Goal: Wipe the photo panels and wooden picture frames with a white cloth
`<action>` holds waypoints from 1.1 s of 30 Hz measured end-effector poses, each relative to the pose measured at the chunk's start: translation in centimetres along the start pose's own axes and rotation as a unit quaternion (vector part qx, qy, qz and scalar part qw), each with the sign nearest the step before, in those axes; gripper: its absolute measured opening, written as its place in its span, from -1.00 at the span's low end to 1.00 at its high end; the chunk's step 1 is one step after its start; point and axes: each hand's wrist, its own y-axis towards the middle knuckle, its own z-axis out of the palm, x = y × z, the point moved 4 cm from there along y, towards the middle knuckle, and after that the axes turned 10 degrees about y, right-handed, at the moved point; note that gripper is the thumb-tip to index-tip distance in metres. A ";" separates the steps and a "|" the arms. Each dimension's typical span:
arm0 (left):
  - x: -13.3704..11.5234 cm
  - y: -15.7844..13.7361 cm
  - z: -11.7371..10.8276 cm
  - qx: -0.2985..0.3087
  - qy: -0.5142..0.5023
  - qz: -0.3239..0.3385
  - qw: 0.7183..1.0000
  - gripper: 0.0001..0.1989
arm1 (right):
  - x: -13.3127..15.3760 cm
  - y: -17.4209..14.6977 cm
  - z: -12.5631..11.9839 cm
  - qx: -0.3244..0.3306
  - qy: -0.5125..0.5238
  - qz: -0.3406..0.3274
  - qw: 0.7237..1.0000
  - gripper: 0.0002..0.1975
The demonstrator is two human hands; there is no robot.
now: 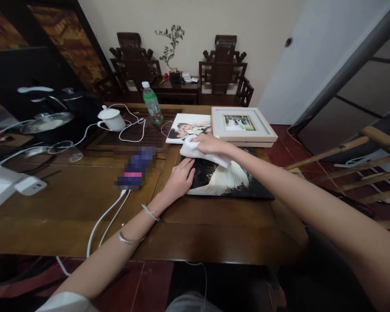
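Note:
A large dark photo print with a pale dress (221,178) lies flat on the wooden table. My left hand (179,178) rests at its left edge, fingers stretched out and lying flat. In my right hand (208,144) is a bunched white cloth (192,149), pressed onto the upper left part of the print. Some of the cloth spreads out under the hand and forearm. Just behind, a white photo album or panel (191,121) with a picture of people lies beside a pale wood picture frame (261,125), which holds a smaller photo.
On the left of the table (68,216) are a phone (136,169) with white cables, a lidded white cup (112,119), a clear cup (72,152), a lidded pot (48,125) and a power strip (1,186). A green-labelled bottle (152,105) stands behind. A wooden chair (354,151) is at right.

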 end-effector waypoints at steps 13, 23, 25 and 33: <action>-0.1 -0.1 0.2 0.011 0.003 -0.008 1.000 -0.56 | -11.7 -11.5 -4.5 -0.076 -0.100 0.011 0.992 -0.65; -0.3 -0.1 0.3 0.008 0.013 -0.008 1.000 -0.56 | -4.6 -21.7 2.6 0.024 -0.016 -0.036 0.999 -0.52; -0.2 -0.1 0.4 0.006 0.011 -0.006 1.000 -0.56 | -4.3 -21.2 2.1 0.032 -0.002 -0.030 0.999 -0.57; 0.0 0.0 0.4 0.014 0.005 -0.002 1.000 -0.56 | -9.8 -14.1 -2.9 -0.014 -0.024 -0.009 1.000 -0.79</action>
